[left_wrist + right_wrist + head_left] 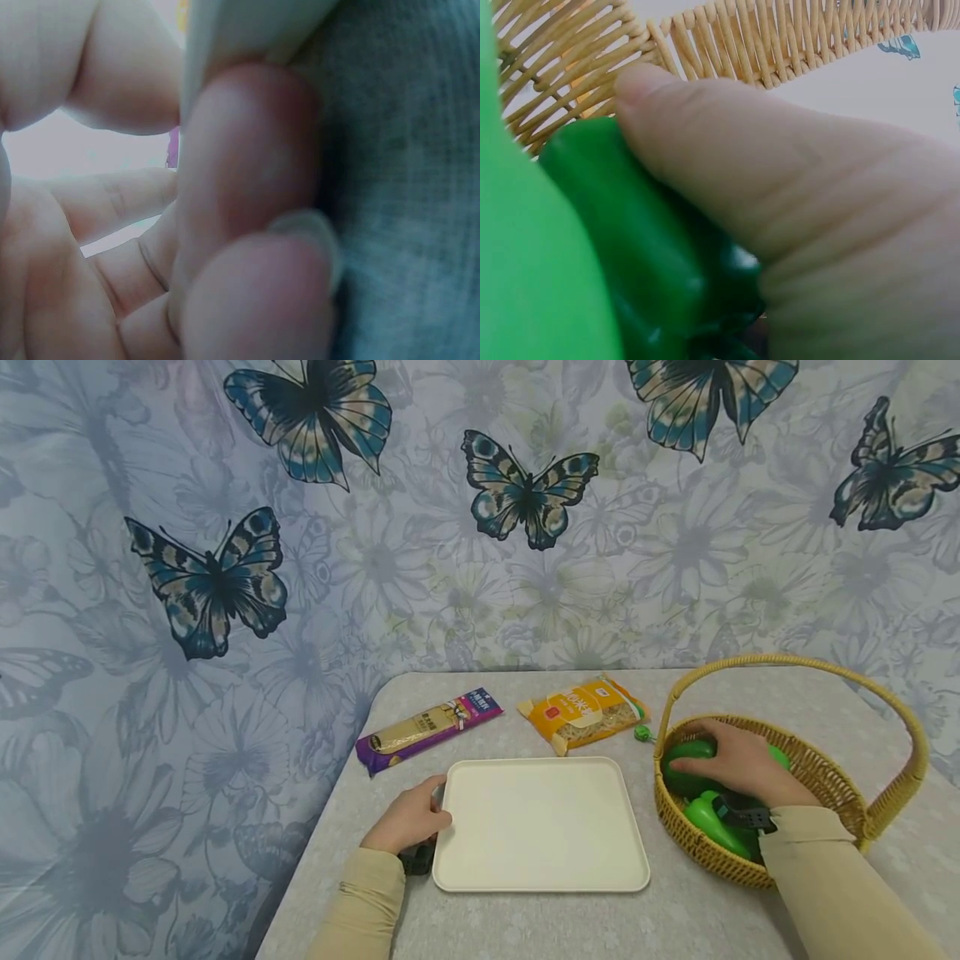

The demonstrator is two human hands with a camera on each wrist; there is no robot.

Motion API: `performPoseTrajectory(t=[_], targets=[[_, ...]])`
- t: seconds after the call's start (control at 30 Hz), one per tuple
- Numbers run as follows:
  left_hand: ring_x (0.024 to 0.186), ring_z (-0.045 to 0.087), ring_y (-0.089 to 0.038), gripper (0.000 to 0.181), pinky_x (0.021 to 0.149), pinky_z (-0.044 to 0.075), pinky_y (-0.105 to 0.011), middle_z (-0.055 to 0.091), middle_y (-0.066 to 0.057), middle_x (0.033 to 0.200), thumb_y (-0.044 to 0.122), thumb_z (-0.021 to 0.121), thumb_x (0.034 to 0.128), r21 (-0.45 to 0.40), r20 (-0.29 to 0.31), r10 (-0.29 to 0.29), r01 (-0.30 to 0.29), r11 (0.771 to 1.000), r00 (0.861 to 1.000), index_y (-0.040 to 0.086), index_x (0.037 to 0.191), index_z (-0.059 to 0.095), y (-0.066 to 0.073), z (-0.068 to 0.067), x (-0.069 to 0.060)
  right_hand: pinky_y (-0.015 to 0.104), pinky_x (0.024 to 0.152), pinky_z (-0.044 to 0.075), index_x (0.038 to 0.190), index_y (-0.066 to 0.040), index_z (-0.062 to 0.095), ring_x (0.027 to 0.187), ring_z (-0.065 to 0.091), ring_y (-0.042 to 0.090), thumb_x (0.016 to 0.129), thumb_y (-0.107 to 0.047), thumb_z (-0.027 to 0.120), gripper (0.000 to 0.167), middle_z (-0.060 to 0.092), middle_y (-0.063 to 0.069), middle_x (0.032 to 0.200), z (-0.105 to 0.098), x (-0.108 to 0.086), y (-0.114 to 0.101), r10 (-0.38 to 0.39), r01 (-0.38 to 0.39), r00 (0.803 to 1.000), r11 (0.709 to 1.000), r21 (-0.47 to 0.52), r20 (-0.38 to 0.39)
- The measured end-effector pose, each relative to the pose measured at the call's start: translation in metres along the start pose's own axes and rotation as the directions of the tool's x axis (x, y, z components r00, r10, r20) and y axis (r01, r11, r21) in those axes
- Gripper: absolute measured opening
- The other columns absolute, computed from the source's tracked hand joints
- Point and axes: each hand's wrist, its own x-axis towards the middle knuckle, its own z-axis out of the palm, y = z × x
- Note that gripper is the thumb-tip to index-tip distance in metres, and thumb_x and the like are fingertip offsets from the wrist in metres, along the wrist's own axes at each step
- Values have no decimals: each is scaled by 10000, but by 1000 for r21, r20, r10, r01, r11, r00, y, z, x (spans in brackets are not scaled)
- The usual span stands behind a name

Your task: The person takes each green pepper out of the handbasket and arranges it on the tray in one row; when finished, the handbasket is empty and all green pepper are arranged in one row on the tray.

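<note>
The left hand [407,818] pinches the tray [542,825]; in the basket [697,852], the right hand [738,764] grasps a dark green pepper [637,232].

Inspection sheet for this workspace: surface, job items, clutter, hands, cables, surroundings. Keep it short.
Surface: pale grey tabletop.
Job items: cream tray lying flat; wicker basket at its right, holding a dark green pepper and bright green items, type unclear.
Clutter: purple noodle packet and orange food bag beyond the tray; small green object beside the basket, unidentified.
Hands: left hand pinches the tray's left edge; right hand, inside the basket, grips the pepper.
Cables: nothing seen.
Surroundings: butterfly-print backdrop behind the table.
</note>
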Motion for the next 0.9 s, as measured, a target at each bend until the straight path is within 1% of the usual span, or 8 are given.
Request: performPoseTrajectory(t=[0.1, 0.17, 0.23, 0.33, 0.4, 0.53, 0.8, 0.9], targets=[[611, 620, -193, 777, 550, 482, -354, 654, -28, 843, 167, 654, 876, 4, -2, -4, 4, 1000, 1000, 69, 1592, 368, 1, 0, 0, 786, 979, 240, 1391, -75, 597, 1239, 531, 555, 825, -639, 754, 814, 600, 272, 1380, -1, 0, -2, -20, 20, 1000, 1000, 15, -3], [614, 622, -194, 776, 553, 484, -354, 652, -29, 846, 167, 656, 876, 5, -4, -5, 5, 1000, 1000, 69, 1591, 369, 1, 0, 0, 775, 969, 254, 1358, -88, 622, 1230, 546, 541, 820, -620, 771, 771, 622, 254, 1357, -1, -1, -4, -33, 33, 999, 999, 19, -4], [613, 622, -193, 777, 552, 485, -355, 652, -28, 845, 168, 657, 875, 7, -6, -4, 4, 1000, 1000, 69, 1590, 371, 1, 0, 0, 734, 975, 322, 1332, -104, 643, 1219, 566, 517, 817, -602, 783, 730, 634, 235, 1345, -1, -2, -5, -45, 44, 999, 998, 39, 4], [611, 621, -192, 777, 550, 485, -355, 652, -27, 839, 167, 657, 872, 9, -7, 0, 1, 1000, 1000, 66, 1588, 373, 0, 0, 0, 654, 945, 445, 1300, -127, 674, 1203, 591, 485, 814, -589, 792, 682, 643, 208, 1339, -1, -3, -7, -65, 64, 998, 996, 70, 12], [611, 621, -190, 778, 550, 487, -354, 651, -26, 838, 167, 657, 872, 10, -7, -1, 1, 1000, 1000, 66, 1589, 372, 0, 1, 1, 603, 921, 497, 1292, -137, 688, 1202, 600, 468, 812, -578, 799, 661, 644, 196, 1344, 0, -4, -7, -78, 76, 997, 993, 89, 19], [613, 627, -192, 775, 555, 494, -352, 656, -26, 840, 167, 655, 874, 6, -9, -8, 8, 1000, 1000, 72, 1590, 372, -1, 1, 1, 599, 939, 494, 1298, -148, 693, 1220, 593, 463, 811, -578, 799, 659, 643, 186, 1355, 0, -4, -7, -88, 85, 996, 992, 94, 25], [610, 623, -188, 770, 555, 492, -349, 649, -28, 834, 165, 661, 875, 14, -16, -9, 9, 1000, 1000, 72, 1586, 379, 0, 1, 0, 640, 983, 447, 1369, -113, 626, 1280, 536, 483, 826, -560, 797, 724, 594, 206, 1404, 0, -3, -6, -70, 69, 998, 990, 120, 2], [616, 624, -187, 772, 558, 492, -350, 649, -29, 839, 162, 658, 875, 12, -12, -5, 5, 1000, 1000, 64, 1587, 374, 0, 1, 0, 620, 977, 464, 1348, -124, 643, 1259, 564, 463, 867, -539, 770, 648, 624, 188, 1370, 0, -4, -7, -78, 78, 997, 989, 128, -5]])
